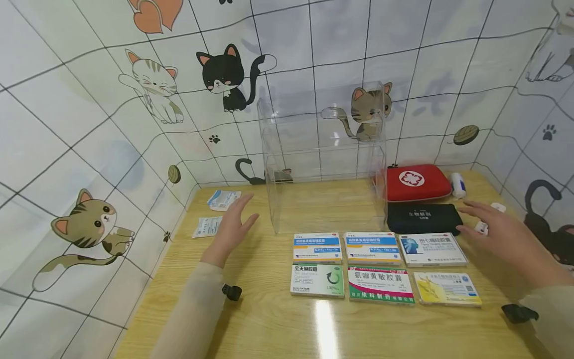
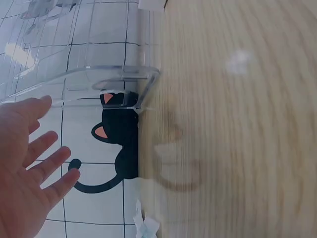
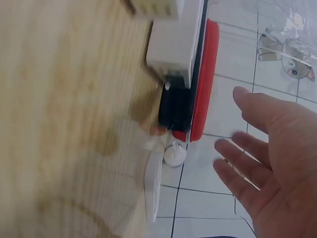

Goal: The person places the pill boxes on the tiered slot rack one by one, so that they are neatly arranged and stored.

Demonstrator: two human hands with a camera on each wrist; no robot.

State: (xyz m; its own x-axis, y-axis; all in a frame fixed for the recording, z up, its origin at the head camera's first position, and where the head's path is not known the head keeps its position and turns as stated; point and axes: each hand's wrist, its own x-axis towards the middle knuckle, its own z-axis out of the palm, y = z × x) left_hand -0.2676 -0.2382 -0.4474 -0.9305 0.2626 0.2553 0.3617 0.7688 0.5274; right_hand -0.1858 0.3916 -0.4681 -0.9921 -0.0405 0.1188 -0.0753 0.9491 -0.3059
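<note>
My left hand (image 1: 230, 232) hovers over the table's left side with its fingers spread, holding nothing. Close by lie two flat packets, a blue-and-white one (image 1: 219, 200) and a pale one (image 1: 205, 227). A clear plastic two-tier rack (image 1: 269, 192) stands upright to this hand's right. My right hand (image 1: 498, 239) is also empty, fingers extended, beside a black zip case (image 1: 423, 224). In the right wrist view its fingers (image 3: 242, 161) are apart from the red pouch (image 3: 205, 84). Partly behind the right hand are small white items (image 1: 482, 228).
Medicine boxes lie flat in two rows before the rack, among them a blue-and-white box (image 1: 317, 248), a green-and-white box (image 1: 316, 280) and a yellow box (image 1: 448, 289). A white bottle (image 1: 458, 185) stands by the red pouch. A cat-patterned wall covering (image 1: 296, 45) encloses the table.
</note>
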